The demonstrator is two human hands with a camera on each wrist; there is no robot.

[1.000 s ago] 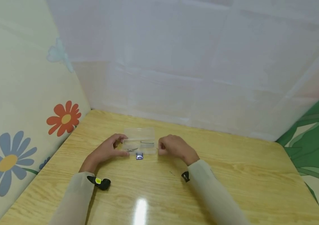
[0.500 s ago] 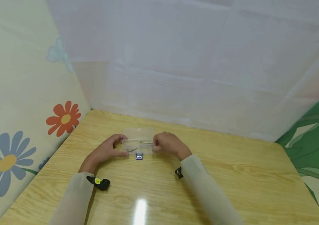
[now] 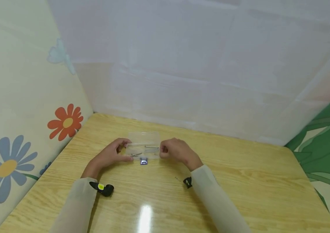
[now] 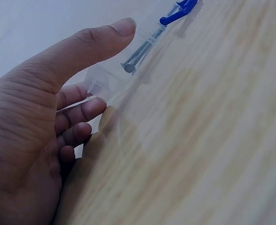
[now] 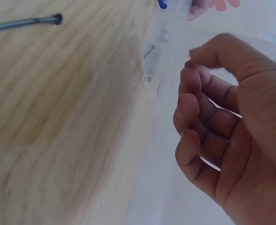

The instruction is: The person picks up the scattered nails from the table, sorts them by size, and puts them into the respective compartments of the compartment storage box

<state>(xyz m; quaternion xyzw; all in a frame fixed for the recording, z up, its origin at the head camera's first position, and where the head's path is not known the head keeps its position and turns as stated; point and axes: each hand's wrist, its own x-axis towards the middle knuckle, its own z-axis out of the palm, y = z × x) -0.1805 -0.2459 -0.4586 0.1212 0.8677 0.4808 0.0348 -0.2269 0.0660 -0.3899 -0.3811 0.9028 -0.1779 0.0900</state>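
A clear plastic compartment box [image 3: 153, 158] lies on the table with its lid [image 3: 143, 137] raised behind it. My left hand [image 3: 114, 152] grips its left end, thumb at the front and fingers behind. Long nails [image 4: 140, 55] lie crossed in the front left compartment. Another long nail [image 3: 151, 147] lies at the back right, and a small nail [image 5: 149, 51] shows in the front right compartment. A blue clasp [image 3: 144, 160] hangs at the front. Right at the box's right end is my right hand [image 3: 178, 152], fingers loosely bent, thumb near the index finger, nothing visible between them.
One thin nail [image 3: 177, 178] lies on the wooden table [image 3: 255, 181] in front of the right wrist. A white sheet [image 3: 165, 81] hangs behind the table, and flower-patterned cloths flank it on both sides. Black wrist cameras [image 3: 104, 188] sit at the cuffs.
My right hand moved left over the box's right end, then drew back slightly to the right. The thin thing at its fingertips is gone, and a small nail now shows in the front right compartment.
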